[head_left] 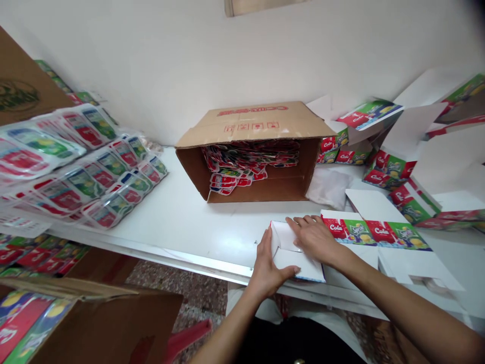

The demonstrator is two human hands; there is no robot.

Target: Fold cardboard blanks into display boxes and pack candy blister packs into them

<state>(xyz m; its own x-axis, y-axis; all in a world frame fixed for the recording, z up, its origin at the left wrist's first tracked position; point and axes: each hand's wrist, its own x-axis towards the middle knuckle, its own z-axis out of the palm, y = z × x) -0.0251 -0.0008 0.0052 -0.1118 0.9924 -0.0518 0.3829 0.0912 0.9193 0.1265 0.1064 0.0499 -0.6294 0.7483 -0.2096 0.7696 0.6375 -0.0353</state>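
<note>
A small carton [290, 262] lies near the table's front edge with its white inner flaps showing. My left hand [267, 270] grips its left side, fingers along the outer wall and thumb over the near edge. My right hand [312, 237] holds the carton's far right part, its fingers bent at the far edge by a white flap [285, 236]. The palm hides that corner. Just right of my right hand, flat unfolded cartons [379, 235] with Cola and Sprite prints lie in a stack.
An open brown cardboard box [250, 121] on its side holds many printed pouches [237, 179]. Strips of pouches [87, 177] are piled at left. Partly folded cartons [390, 169] crowd the right. A plastic bag [328, 187] lies beside the box; another cardboard box [125, 323] stands below at left.
</note>
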